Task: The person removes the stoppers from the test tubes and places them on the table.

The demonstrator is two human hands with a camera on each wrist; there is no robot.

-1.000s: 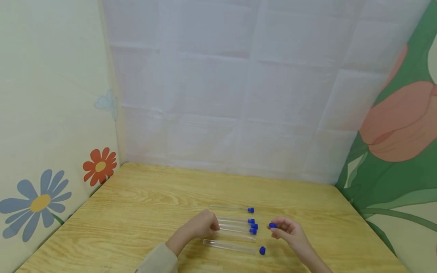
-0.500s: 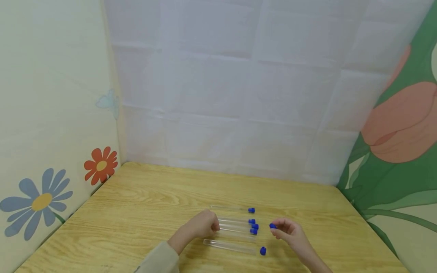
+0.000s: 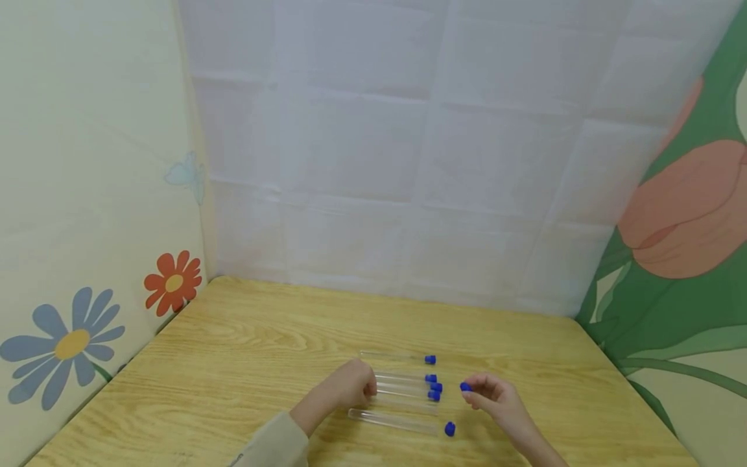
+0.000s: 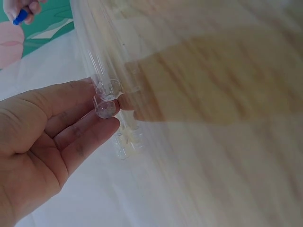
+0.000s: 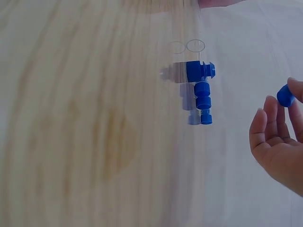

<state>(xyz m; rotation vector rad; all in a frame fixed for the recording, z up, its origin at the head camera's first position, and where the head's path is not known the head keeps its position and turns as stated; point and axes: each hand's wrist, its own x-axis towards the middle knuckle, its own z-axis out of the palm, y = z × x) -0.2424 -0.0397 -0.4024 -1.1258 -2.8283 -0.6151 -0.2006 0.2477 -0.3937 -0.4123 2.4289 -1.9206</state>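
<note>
My left hand (image 3: 344, 389) is at the rounded ends of a row of clear test tubes. In the left wrist view its fingers and thumb pinch one test tube (image 4: 105, 109); another tube end (image 4: 109, 89) is right beside it. In the head view this uncapped tube (image 3: 406, 406) points right. My right hand (image 3: 496, 399) pinches a blue cap (image 3: 465, 386) between thumb and fingertips, apart from the tubes; the cap (image 5: 285, 96) shows in the right wrist view too. Nearer me lies another uncapped tube (image 3: 393, 421), with a loose blue cap (image 3: 450, 429) by its mouth.
Several tubes with blue stoppers lie parallel, the farthest stopper (image 3: 430, 359) a little apart from a close group (image 3: 434, 387). All lie on a wood-grain table (image 3: 262, 324). A white sheet (image 3: 373, 162) hangs behind, with flower-printed panels (image 3: 688, 259) at the sides.
Almost nothing differs. Both hands keep their places and grips, and the whole view shifts very slightly.
</note>
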